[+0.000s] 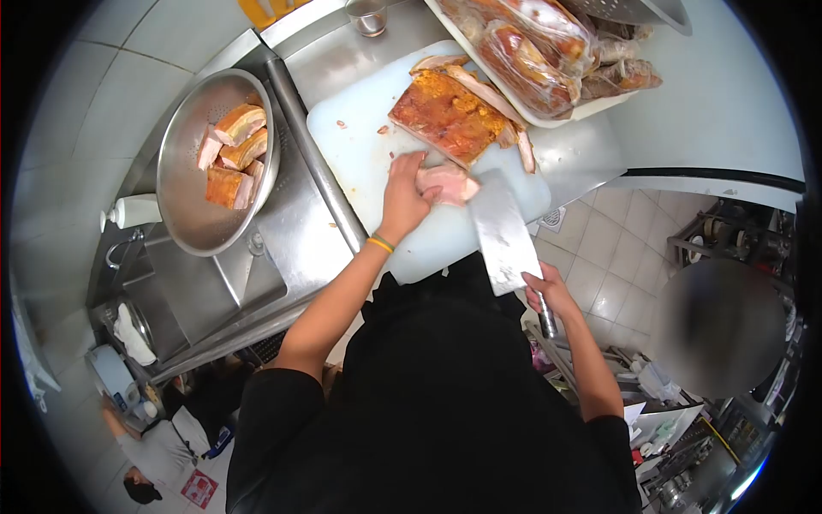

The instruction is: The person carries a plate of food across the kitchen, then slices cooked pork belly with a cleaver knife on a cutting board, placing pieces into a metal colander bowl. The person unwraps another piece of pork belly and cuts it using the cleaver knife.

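Cleaver (505, 238) in the right hand (550, 291), pale meat piece (452, 184) under the left hand (406, 193)

The left arm reached up across the near side of the white cutting board (347, 176), elbow bent outward, with coloured bands (382, 243) around the wrist. Its hand lay low over the board, partly closed, with fingers and thumb bent about the left end of the pale meat piece; the thumb rested on the meat, while the fingers pointed away from the body. How hard it pressed could not be told.

The right arm was bent, its forearm angled up and inward beyond the board's right edge. That hand was closed around the cleaver's handle, the butt of which stuck out below the fist. The broad blade ran up and to the left over the board, its far end just beside the right end of the meat piece; whether it touched the board could not be told.

Just beyond the piece lay a browned slab of meat (449, 116), with trimmed strips (486, 90) along its far side. The board rested on the steel tabletop (586, 163). To the left, a perforated metal bowl (190, 214) held thick meat chunks (231, 188); at the far right, a white tray (591, 110) carried plastic-wrapped meat (527, 68).
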Demonstrator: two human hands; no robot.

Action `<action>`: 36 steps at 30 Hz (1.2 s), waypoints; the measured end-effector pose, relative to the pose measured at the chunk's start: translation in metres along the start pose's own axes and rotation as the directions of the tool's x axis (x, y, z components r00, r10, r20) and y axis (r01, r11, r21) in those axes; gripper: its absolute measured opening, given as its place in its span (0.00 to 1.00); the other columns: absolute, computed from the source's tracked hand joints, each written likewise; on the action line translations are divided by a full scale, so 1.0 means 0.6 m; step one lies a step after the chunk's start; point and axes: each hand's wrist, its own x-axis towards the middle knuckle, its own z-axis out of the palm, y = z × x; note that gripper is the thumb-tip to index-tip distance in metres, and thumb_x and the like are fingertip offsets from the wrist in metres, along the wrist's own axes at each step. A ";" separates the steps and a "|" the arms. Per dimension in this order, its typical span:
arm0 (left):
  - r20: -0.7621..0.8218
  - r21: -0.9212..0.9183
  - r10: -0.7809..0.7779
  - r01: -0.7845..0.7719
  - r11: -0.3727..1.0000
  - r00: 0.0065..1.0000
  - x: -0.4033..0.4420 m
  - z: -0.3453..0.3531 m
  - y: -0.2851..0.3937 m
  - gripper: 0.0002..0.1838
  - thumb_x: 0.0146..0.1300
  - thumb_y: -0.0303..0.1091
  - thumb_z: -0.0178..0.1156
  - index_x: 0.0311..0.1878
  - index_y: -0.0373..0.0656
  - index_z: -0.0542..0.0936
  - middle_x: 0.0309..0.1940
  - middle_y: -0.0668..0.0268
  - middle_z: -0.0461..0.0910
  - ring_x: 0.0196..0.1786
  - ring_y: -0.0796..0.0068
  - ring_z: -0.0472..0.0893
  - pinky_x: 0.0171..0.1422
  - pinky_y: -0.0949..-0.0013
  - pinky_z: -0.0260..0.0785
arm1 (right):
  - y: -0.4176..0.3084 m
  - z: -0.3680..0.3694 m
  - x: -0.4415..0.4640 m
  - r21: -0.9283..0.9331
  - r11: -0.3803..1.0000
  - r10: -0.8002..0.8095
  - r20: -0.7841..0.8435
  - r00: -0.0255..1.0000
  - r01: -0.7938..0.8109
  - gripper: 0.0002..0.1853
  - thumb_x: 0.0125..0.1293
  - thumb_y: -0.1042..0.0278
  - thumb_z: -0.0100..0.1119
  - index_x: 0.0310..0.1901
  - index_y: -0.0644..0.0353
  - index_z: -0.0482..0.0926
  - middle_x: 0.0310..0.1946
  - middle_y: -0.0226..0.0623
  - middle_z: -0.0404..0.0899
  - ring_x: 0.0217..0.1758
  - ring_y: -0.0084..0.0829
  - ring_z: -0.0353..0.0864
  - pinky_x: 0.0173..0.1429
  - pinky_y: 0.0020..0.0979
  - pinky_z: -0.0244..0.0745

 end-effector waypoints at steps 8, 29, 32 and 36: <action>-0.211 -0.339 -0.328 0.246 0.908 0.921 -0.108 0.055 0.043 0.45 0.43 0.18 0.73 0.68 0.39 0.66 0.66 0.54 0.67 0.67 0.54 0.69 0.73 0.61 0.61 | -0.034 -0.009 0.067 -0.199 0.980 0.043 0.254 0.966 0.009 0.08 0.72 0.67 0.52 0.46 0.63 0.71 0.15 0.28 0.66 0.13 0.20 0.65 0.17 0.26 0.63; -0.395 0.193 0.537 -0.504 0.842 0.745 0.470 -0.248 0.536 0.37 0.53 0.32 0.68 0.67 0.36 0.67 0.61 0.42 0.71 0.63 0.51 0.73 0.67 0.59 0.65 | -0.402 -0.010 -0.209 -0.350 0.620 -0.781 -0.183 0.598 0.702 0.10 0.71 0.65 0.55 0.44 0.64 0.74 0.16 0.23 0.68 0.16 0.13 0.65 0.19 0.20 0.60; -0.453 0.437 0.673 -0.512 0.739 0.585 0.482 -0.237 0.496 0.33 0.51 0.29 0.66 0.63 0.36 0.70 0.57 0.44 0.74 0.61 0.53 0.74 0.65 0.59 0.66 | -0.348 -0.077 -0.204 -0.277 0.654 -0.756 -0.265 0.598 0.704 0.08 0.71 0.68 0.54 0.43 0.65 0.74 0.15 0.26 0.68 0.15 0.16 0.66 0.19 0.21 0.60; -0.156 0.561 0.762 -0.579 0.592 0.628 0.291 -0.176 0.312 0.25 0.47 0.16 0.56 0.52 0.40 0.78 0.51 0.54 0.79 0.53 0.52 0.77 0.56 0.57 0.70 | -0.225 -0.169 -0.212 -0.240 0.719 -0.692 -0.333 0.641 0.652 0.06 0.70 0.70 0.55 0.38 0.64 0.73 0.13 0.27 0.68 0.13 0.18 0.66 0.18 0.23 0.59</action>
